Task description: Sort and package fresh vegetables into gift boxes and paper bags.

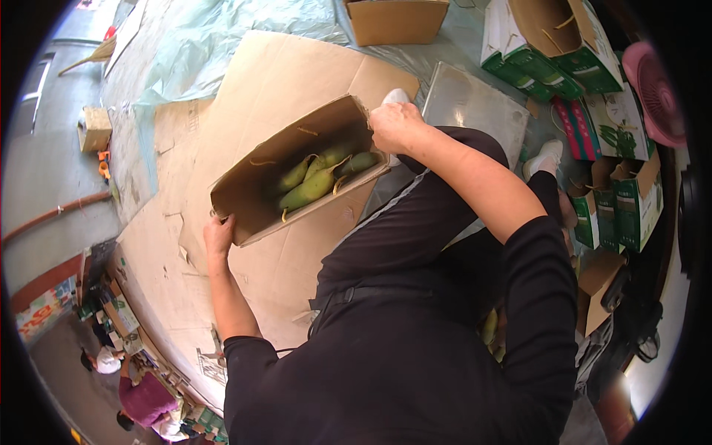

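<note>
An open-topped cardboard box (256,159) is tilted so that its inside shows, with thin cord loops on its long walls. Several long green melons (310,189) with yellowish stems lie together in its right half. My left hand (218,234) is closed on the near left corner of the box, thumb over the rim. At the opposite end, my right hand (398,127) grips the upper right edge, fingers curled out of sight. The box is over flattened cardboard sheets (259,81); whether it rests on them I cannot tell.
Open green-and-white cartons (530,52) stand at the far right near a pink fan (653,93), with more cartons (619,200) below. Another brown box (397,18) is at the far edge, beside plastic sheeting (200,52). People (144,397) are at the lower left.
</note>
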Demonstrator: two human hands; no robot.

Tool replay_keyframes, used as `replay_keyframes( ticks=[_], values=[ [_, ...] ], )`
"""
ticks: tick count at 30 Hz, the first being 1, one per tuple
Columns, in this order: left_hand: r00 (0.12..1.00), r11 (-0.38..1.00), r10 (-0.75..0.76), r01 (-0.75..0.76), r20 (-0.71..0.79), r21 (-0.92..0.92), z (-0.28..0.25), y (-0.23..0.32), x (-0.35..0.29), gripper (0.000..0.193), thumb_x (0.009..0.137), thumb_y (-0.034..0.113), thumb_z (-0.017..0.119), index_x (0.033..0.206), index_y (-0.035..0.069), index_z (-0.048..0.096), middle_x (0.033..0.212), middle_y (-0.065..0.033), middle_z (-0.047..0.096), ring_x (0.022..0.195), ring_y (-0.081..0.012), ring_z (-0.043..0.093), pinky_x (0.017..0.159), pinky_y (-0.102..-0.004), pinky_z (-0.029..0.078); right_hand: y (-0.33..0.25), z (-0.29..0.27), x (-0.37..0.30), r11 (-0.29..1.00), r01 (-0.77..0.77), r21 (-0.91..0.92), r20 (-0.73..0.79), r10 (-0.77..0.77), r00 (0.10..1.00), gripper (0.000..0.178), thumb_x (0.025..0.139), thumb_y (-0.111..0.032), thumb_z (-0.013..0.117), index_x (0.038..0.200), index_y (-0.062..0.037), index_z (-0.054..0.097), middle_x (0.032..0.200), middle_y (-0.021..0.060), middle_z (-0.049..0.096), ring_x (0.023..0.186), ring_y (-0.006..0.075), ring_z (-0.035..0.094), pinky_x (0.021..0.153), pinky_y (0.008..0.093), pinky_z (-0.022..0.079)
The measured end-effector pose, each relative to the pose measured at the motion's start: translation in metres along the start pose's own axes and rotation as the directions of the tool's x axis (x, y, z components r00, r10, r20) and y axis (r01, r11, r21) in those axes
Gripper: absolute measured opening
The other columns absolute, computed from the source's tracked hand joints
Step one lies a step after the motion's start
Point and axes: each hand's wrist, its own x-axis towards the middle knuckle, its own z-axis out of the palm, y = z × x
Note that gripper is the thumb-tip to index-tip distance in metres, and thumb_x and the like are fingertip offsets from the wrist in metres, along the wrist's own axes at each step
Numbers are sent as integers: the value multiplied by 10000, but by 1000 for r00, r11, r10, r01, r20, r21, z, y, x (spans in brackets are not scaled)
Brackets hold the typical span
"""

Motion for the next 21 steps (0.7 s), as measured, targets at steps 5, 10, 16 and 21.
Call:
replay_keyframes(
  ticks=[5,10,16,21],
  values=[
    [998,998,-64,64,-11,25,-3,-8,-13,336,780,317,619,890,3,672,778,-234,637,753,-371,642,671,-423,488,-20,7,8,1000,11,-7,37,-11,999,242,754,-108,552,941,-61,697,1004,134,673,989,277,634,831,357,499],
    [994,994,-105,105,-5,27,0,-51,-27,328,778,329,618,899,30,678,808,-219,647,797,-372,640,700,-432,493,-51,33,17,998,62,-2,64,-61,996,234,737,-97,557,920,-71,701,984,140,675,973,283,640,814,364,509],
    [953,897,-294,247,75,367,11,-89,-37,289,776,285,617,930,49,684,929,-229,640,898,-378,623,781,-447,492,-63,72,18,999,40,35,276,-48,960,266,815,-225,588,1029,-100,684,1078,109,656,1029,252,621,833,364,503],
    [947,796,-320,287,-32,533,-13,-16,-32,256,788,209,593,990,69,664,1003,-184,637,926,-358,610,800,-441,487,-40,41,14,991,-20,134,174,-4,985,331,845,-345,576,1013,-77,675,1043,129,660,1008,287,619,844,400,484]
  ],
)
